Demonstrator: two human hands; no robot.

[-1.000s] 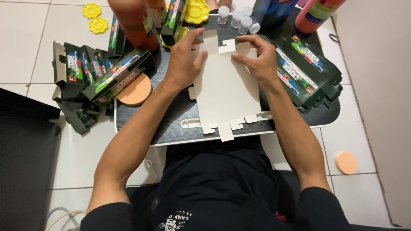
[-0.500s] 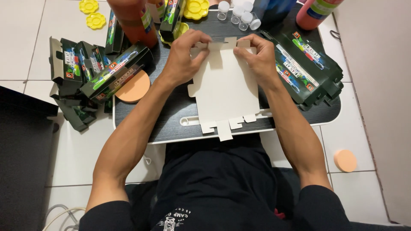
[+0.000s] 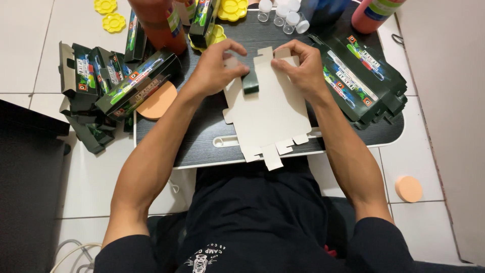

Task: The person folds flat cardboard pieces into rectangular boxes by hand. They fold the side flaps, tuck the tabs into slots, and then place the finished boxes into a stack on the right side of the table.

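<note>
Left hand (image 3: 214, 68): pinched far left edge of flat carton blank (image 3: 270, 114).
Right hand (image 3: 303, 68): gripped blank's top flap.
Counter (image 3: 202, 136): carried blank.

Green printed boxes (image 3: 126, 83) pile off the lap desk's (image 3: 202, 146) left edge, more flat green cartons (image 3: 364, 81) on its right side, clear small bottles (image 3: 283, 15) at the far edge, an orange sponge (image 3: 408, 188) lying on the floor.

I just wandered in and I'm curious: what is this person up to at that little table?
A person seated at a small dark table is working a flat, unfolded carton blank, plain side up. Both hands grip its far edge: the left hand and right hand are bending the top flaps, one dark printed flap already turned over. Finished green boxes are piled at the left, flat green cartons at the right.
</note>
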